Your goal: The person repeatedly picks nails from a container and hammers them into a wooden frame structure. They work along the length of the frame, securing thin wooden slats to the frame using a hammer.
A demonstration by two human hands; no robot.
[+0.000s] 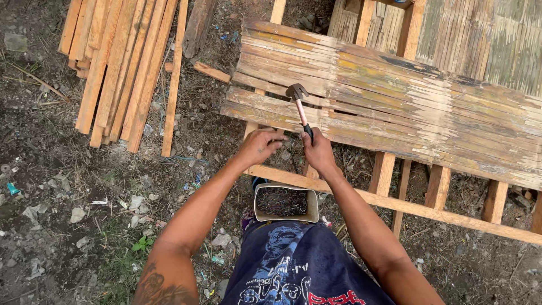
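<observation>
Head view: right hand (319, 151) clenched on hammer (299, 107), head resting on weathered slat panel (395, 107). Left hand (258, 146) at panel's near edge, fingers curled, contents not discernible. Best to steady with left, fingers kept away from the strike, short square blows. Pale rectangular container (283, 202) of dark nails by the knees. Orange slat stack (118, 62) on ground, upper left. No labels or signs visible.

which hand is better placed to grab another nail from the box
Left, likely. The left hand is bare beside the slats, near the nail box. The right hand is shut on the hammer.
</observation>
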